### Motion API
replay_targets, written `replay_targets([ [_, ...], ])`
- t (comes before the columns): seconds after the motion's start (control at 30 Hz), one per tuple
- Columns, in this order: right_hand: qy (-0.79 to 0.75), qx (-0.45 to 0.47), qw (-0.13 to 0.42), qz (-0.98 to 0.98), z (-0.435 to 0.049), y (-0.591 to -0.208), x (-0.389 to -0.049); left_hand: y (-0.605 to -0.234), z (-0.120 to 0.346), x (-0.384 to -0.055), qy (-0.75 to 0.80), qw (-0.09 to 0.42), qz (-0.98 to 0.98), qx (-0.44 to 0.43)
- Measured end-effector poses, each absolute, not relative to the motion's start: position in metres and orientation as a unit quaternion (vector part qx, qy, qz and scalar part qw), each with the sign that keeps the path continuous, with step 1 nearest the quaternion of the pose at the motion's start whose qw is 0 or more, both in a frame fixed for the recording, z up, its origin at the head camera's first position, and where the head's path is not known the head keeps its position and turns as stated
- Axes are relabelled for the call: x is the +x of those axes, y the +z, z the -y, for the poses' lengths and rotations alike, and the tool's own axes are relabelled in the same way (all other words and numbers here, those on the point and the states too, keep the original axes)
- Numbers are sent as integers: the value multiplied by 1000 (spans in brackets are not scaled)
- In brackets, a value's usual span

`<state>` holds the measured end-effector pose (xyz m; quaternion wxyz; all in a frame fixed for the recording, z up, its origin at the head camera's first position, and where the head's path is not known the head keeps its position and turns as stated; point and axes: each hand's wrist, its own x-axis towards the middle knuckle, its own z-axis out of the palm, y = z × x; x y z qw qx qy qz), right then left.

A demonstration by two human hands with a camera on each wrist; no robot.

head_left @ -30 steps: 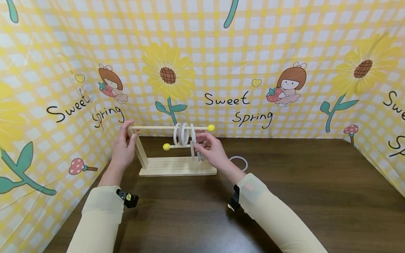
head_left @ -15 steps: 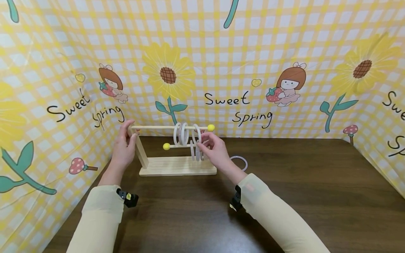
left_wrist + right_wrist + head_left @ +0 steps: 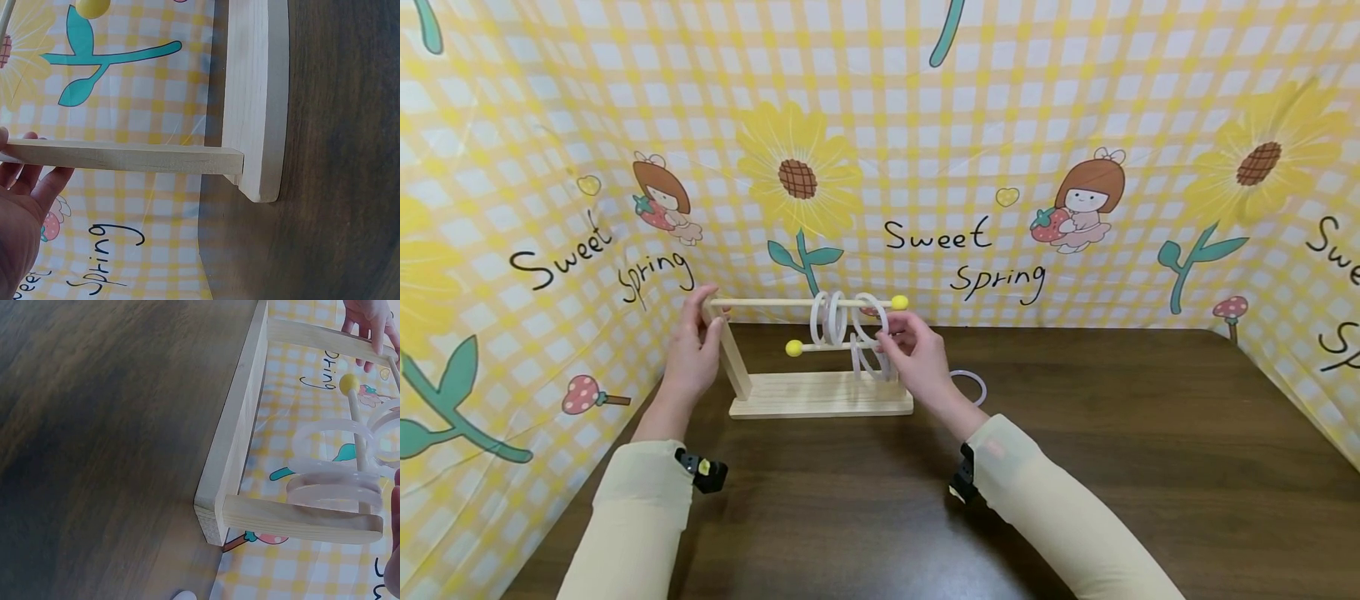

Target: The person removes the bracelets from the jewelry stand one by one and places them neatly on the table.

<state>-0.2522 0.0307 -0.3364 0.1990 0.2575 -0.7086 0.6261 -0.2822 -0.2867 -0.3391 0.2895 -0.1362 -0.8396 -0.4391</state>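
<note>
A wooden stand (image 3: 820,396) has a tall left upright (image 3: 137,157) and a short right upright (image 3: 300,519). My left hand (image 3: 694,350) grips the top of the tall one, fingers on both sides of the wood. From there the upper rod (image 3: 767,302) runs right to a yellow ball (image 3: 899,302). Several pale translucent rings (image 3: 817,318) hang on that rod. My right hand (image 3: 921,354) pinches the rightmost ring (image 3: 884,312), turned partly face-on and hanging around the rod near the ball. More rings (image 3: 331,481) encircle the lower rod, partly hidden behind the right hand in the head view.
The lower rod ends at the left in another yellow ball (image 3: 793,348). One loose ring (image 3: 983,387) lies on the dark wooden table (image 3: 1075,433), behind my right wrist. A yellow checked cloth (image 3: 940,167) surrounds the table at the back and sides.
My right hand has shifted right, sliding the pinched ring along the upper rod toward the ball and turning it more face-on. The left hand stays on the upright.
</note>
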Motion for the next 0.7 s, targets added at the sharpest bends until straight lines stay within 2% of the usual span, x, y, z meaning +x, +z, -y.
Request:
replay_targets([
  [0.2, 628, 259, 218, 700, -33, -339, -256, -340, 288, -284, -440, 292, 837, -142],
  [0.43, 634, 241, 226, 699, -39, -360, -280, -341, 288, -285, -439, 292, 838, -139],
  [0.7, 650, 225, 245, 684, -47, -366, -284, -339, 285, -282, -429, 296, 844, -131],
])
